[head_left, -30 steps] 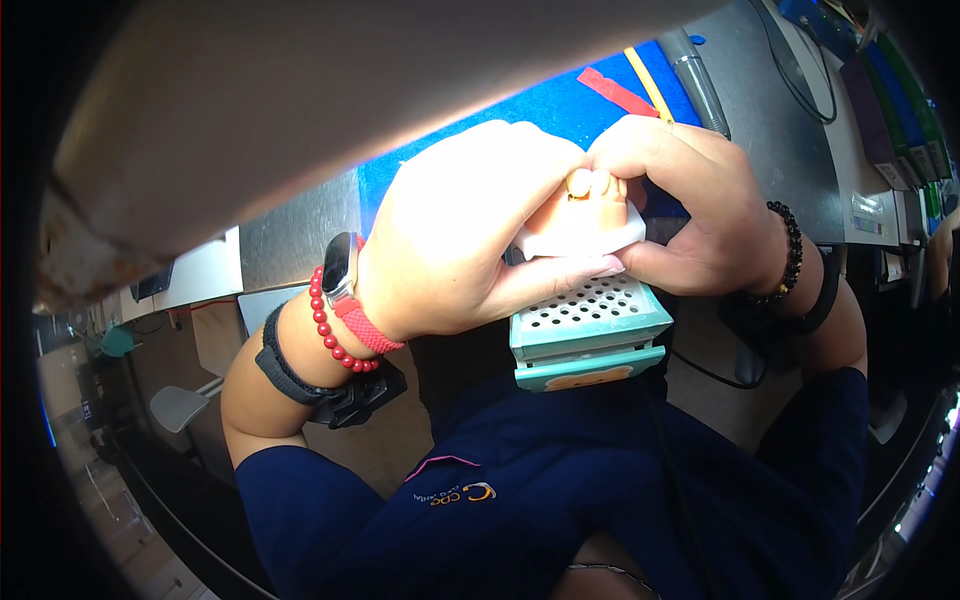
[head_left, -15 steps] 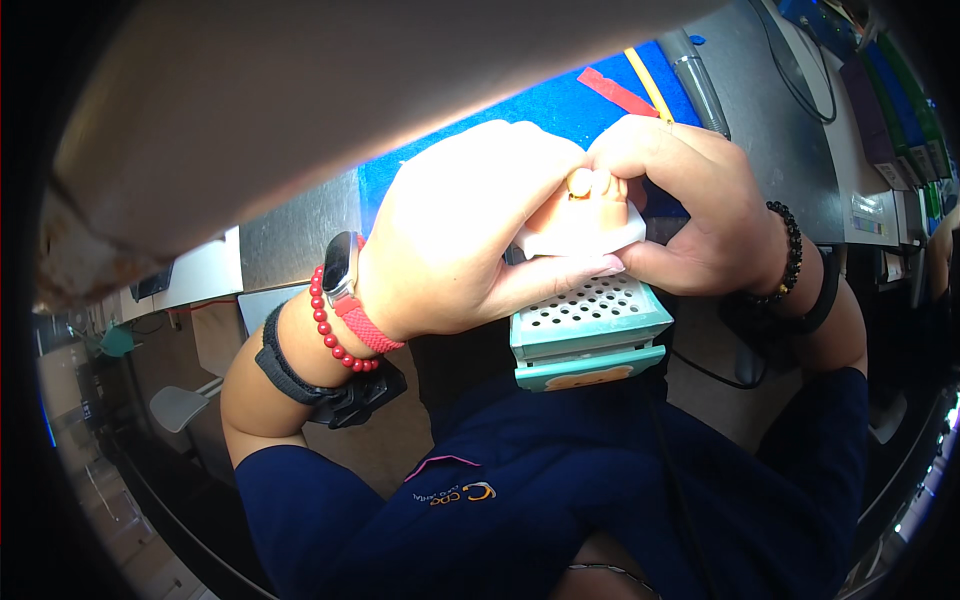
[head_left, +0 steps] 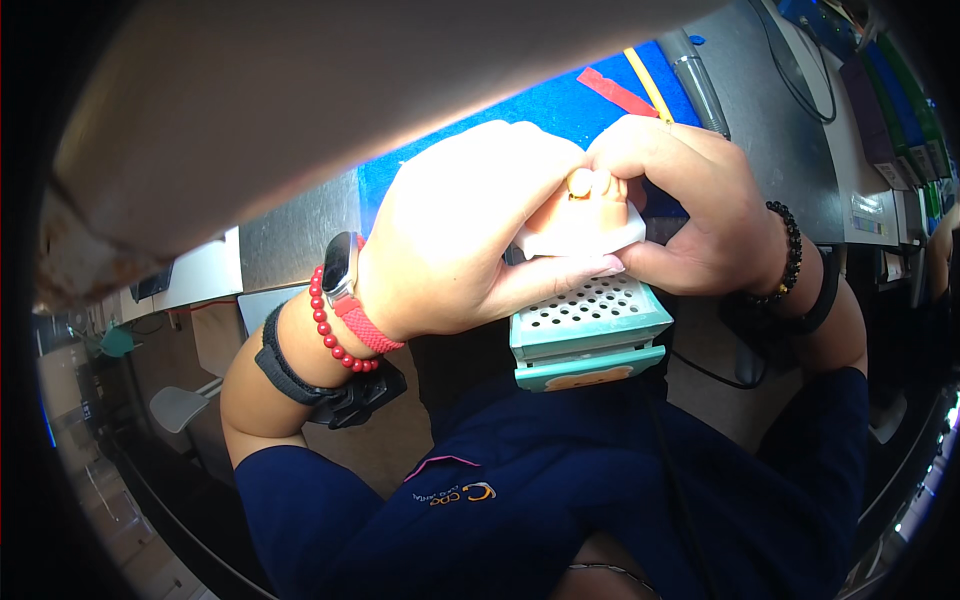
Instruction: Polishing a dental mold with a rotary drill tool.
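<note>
Between my hands is a dental model (head_left: 590, 222), with a pale pink gum part, several teeth along its top and a white base. One tooth (head_left: 579, 182) looks yellower than its neighbours, with a dark line under it. My left hand (head_left: 470, 220) is closed round the model's left side, its thumb stretched along the front of the base. From the right, my right hand (head_left: 690, 205) pinches it, fingers at the teeth and thumb at the base's right corner. Strong light washes out much of my left hand. Just below the model sits a teal box with a perforated white top (head_left: 590, 305).
A blue mat (head_left: 540, 105) lies on the metal bench beyond my hands. On it are a red strip (head_left: 618, 92), a yellow stick (head_left: 648, 82) and a dark grey handpiece (head_left: 697, 85). A large blurred lamp cover (head_left: 300, 90) fills the upper left. Binders (head_left: 890, 110) stand far right.
</note>
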`<action>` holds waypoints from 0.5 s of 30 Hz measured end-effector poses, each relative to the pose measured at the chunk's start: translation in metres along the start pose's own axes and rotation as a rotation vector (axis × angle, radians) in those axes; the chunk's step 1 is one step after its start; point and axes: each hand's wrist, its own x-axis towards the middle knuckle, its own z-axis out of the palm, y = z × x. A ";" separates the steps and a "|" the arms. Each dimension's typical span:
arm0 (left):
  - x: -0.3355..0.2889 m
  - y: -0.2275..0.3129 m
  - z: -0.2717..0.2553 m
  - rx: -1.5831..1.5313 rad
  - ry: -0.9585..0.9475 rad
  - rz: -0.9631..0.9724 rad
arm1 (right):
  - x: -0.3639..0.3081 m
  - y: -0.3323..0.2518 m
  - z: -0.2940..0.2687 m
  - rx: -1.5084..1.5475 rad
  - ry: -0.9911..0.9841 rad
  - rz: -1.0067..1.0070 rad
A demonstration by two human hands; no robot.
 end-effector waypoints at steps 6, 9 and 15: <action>0.000 0.000 0.000 -0.002 -0.004 -0.004 | -0.002 0.000 0.000 0.010 -0.006 0.027; 0.000 0.000 0.001 -0.010 0.001 -0.006 | -0.001 -0.002 -0.001 0.019 -0.022 0.051; 0.000 0.000 0.000 -0.004 -0.002 0.002 | 0.000 -0.001 0.000 0.014 -0.004 0.015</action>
